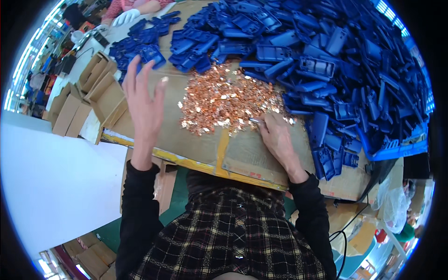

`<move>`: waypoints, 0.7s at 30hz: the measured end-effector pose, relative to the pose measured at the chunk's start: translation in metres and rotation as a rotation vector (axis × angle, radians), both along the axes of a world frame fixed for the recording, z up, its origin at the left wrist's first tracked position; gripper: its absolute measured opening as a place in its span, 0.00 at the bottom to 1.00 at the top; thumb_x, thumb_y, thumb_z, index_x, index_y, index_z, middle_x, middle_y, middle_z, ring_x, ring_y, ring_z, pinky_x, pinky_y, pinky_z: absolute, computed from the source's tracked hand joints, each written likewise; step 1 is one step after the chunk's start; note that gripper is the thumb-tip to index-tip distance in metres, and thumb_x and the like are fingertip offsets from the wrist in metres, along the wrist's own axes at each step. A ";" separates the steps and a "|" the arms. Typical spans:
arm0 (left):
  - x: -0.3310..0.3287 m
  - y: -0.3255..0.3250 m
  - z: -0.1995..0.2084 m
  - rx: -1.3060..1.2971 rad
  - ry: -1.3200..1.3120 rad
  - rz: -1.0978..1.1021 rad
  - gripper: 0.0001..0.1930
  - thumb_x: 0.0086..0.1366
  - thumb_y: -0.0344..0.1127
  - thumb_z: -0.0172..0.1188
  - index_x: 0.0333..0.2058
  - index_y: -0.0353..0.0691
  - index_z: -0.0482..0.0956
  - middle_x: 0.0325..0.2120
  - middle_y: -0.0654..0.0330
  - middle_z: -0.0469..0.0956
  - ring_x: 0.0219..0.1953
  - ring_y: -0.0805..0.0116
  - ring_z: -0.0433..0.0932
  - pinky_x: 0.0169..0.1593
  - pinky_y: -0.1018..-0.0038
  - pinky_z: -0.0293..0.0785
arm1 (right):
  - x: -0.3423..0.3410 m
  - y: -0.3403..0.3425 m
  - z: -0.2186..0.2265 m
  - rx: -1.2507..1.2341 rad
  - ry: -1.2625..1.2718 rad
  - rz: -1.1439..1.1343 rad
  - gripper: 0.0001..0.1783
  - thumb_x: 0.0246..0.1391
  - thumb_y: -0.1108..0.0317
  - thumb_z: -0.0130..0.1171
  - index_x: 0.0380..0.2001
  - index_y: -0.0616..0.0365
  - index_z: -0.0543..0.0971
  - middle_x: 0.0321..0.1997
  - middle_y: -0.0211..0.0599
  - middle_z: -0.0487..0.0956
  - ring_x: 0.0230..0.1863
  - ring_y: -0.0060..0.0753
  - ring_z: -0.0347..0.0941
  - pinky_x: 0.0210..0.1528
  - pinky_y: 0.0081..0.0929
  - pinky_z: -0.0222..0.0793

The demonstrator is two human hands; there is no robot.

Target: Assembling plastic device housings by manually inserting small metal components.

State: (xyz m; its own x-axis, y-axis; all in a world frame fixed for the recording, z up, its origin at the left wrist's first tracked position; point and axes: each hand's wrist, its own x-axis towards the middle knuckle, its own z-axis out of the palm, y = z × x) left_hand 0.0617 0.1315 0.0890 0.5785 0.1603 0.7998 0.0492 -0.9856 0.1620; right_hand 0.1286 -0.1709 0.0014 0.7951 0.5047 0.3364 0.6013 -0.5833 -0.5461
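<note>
My left hand [143, 100] is raised over the left part of the table, its fingers spread and nothing in them. Just beyond its fingertips lies a blue plastic casing [153, 55], at the edge of a small group of similar blue casings [128, 46]. At the near right edge of a heap of small, shiny copper-coloured metal pieces [224, 98], my right hand [278, 137] is closed in a pinch. Something thin and silvery [255, 120] shows at its fingertips, too small to name.
A large pile of blue plastic casings [322, 65] covers the far and right side, partly inside a blue crate [401, 148]. Cardboard boxes [100, 86] stand to the left. Across the table is another person's white-gloved hand [126, 17]. Yellow tape edges the cardboard-covered table [186, 142].
</note>
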 end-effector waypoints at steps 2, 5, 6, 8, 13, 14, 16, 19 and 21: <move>-0.003 -0.023 0.019 -0.263 -0.008 -0.454 0.15 0.60 0.30 0.62 0.47 0.40 0.78 0.50 0.54 0.76 0.53 0.55 0.74 0.58 0.61 0.67 | -0.003 0.009 0.001 0.011 -0.003 0.019 0.05 0.54 0.73 0.56 0.35 0.61 0.77 0.34 0.47 0.77 0.39 0.52 0.73 0.42 0.41 0.69; -0.015 -0.094 0.038 -0.812 0.341 -1.110 0.12 0.66 0.31 0.57 0.48 0.40 0.79 0.45 0.57 0.79 0.52 0.60 0.74 0.57 0.66 0.68 | -0.001 -0.001 -0.016 0.052 -0.052 0.070 0.04 0.54 0.71 0.55 0.33 0.58 0.77 0.34 0.43 0.77 0.39 0.47 0.75 0.41 0.38 0.70; -0.014 -0.108 0.048 -0.917 0.407 -1.386 0.12 0.68 0.32 0.55 0.48 0.40 0.80 0.45 0.58 0.79 0.51 0.61 0.75 0.55 0.65 0.69 | 0.000 -0.003 -0.023 0.106 -0.098 0.108 0.04 0.54 0.70 0.55 0.33 0.56 0.77 0.35 0.41 0.78 0.39 0.44 0.75 0.41 0.37 0.70; -0.007 -0.136 0.070 -0.973 0.329 -1.943 0.13 0.69 0.32 0.52 0.49 0.37 0.79 0.45 0.57 0.79 0.50 0.60 0.75 0.56 0.65 0.67 | -0.007 -0.002 0.004 -0.130 -0.113 0.173 0.06 0.48 0.73 0.57 0.33 0.59 0.76 0.33 0.44 0.73 0.39 0.51 0.71 0.41 0.42 0.67; -0.017 -0.190 0.100 -1.120 -0.063 -2.190 0.12 0.69 0.31 0.51 0.48 0.37 0.77 0.42 0.56 0.79 0.47 0.60 0.76 0.50 0.65 0.69 | -0.005 0.005 -0.006 0.037 0.001 0.039 0.06 0.51 0.77 0.57 0.35 0.62 0.75 0.34 0.49 0.75 0.36 0.52 0.73 0.38 0.41 0.69; -0.014 -0.198 0.101 -1.140 -0.082 -2.215 0.11 0.69 0.30 0.51 0.47 0.37 0.77 0.42 0.56 0.79 0.47 0.60 0.76 0.49 0.66 0.69 | -0.003 0.003 -0.006 0.035 0.002 0.032 0.06 0.51 0.77 0.57 0.35 0.62 0.75 0.34 0.49 0.75 0.36 0.52 0.73 0.38 0.41 0.69; -0.009 -0.210 0.103 -1.175 -0.116 -2.263 0.11 0.69 0.29 0.51 0.46 0.36 0.77 0.40 0.57 0.79 0.45 0.60 0.76 0.48 0.66 0.69 | 0.000 0.000 -0.008 0.029 -0.002 0.035 0.06 0.52 0.77 0.57 0.35 0.62 0.75 0.35 0.48 0.75 0.36 0.52 0.73 0.38 0.41 0.69; -0.005 -0.218 0.106 -1.200 -0.155 -2.296 0.10 0.68 0.28 0.51 0.45 0.36 0.77 0.38 0.57 0.78 0.43 0.60 0.76 0.46 0.67 0.70 | -0.001 0.005 -0.006 0.060 -0.002 0.060 0.04 0.52 0.75 0.57 0.33 0.61 0.75 0.33 0.47 0.74 0.36 0.52 0.72 0.39 0.43 0.68; -0.003 -0.219 0.107 -1.210 -0.183 -2.329 0.09 0.68 0.28 0.51 0.44 0.36 0.77 0.36 0.58 0.78 0.41 0.60 0.77 0.44 0.67 0.70 | -0.001 0.001 -0.005 0.047 0.005 0.045 0.04 0.52 0.75 0.57 0.33 0.61 0.75 0.33 0.47 0.74 0.37 0.52 0.72 0.39 0.43 0.68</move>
State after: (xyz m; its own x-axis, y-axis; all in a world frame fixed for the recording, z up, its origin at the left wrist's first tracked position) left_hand 0.0587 -0.0872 0.1964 0.3861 -0.0824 0.9188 -0.3909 0.8875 0.2439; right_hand 0.1271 -0.1701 -0.0032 0.7739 0.5234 0.3567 0.6233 -0.5294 -0.5756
